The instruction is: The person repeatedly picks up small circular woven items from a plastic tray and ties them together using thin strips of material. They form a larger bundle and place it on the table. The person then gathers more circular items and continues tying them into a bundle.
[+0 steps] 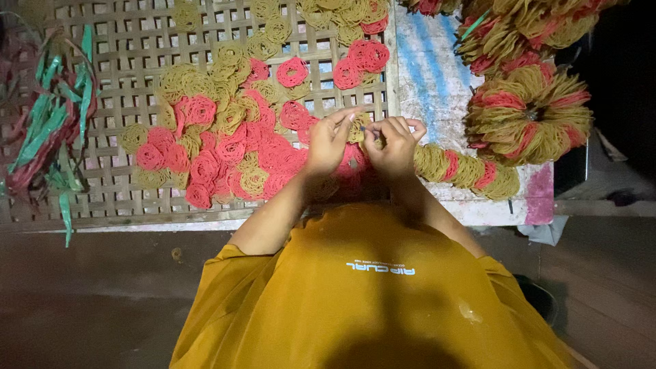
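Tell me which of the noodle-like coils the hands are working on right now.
The tan coil pinched between the left hand and right hand, heading the threaded row of coils. The other coils lie loose and untouched on the lattice tray.

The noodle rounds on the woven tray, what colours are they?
The noodle rounds are red and yellowish-tan, mixed together; the head view shows them.

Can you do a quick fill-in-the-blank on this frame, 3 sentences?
1. Loose crackers in pink and ____ lie spread on the woven tray.
2. The left hand and right hand meet over the tray's ____ edge.
3. A stacked cracker string trails off beside the ____ hand.

Missing words: yellow; right; right
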Tool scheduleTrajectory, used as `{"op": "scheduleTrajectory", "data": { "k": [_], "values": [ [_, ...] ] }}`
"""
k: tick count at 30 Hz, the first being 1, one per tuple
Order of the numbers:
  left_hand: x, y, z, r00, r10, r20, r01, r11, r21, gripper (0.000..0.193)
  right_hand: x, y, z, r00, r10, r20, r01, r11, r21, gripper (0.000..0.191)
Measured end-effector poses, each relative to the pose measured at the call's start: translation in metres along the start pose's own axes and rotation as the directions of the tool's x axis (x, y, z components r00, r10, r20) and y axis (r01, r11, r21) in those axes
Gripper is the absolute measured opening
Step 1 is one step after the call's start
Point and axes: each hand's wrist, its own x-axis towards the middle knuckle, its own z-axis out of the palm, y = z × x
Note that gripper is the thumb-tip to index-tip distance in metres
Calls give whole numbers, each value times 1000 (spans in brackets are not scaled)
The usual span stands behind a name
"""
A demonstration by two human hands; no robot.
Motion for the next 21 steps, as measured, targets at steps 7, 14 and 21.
{"op": "scheduleTrajectory", "data": {
  "k": [7, 14, 21],
  "values": [
    [-2, 2, 5, 999, -44, 28, 40, 992, 121, 30, -1, -1, 0, 995, -65, -80, 59, 996, -70, 12],
    [-5, -6, 8, 994, -87, 61, 92, 993, -73, 34, -2, 0, 0, 996, -84, -33, 82, 995, -55, 13],
    [-9, -21, 2, 995, -6, 102, 6, 1000, -3, 35, -2, 3, 0, 993, -113, 13, 113, 994, 12, 10]
  ]
}}
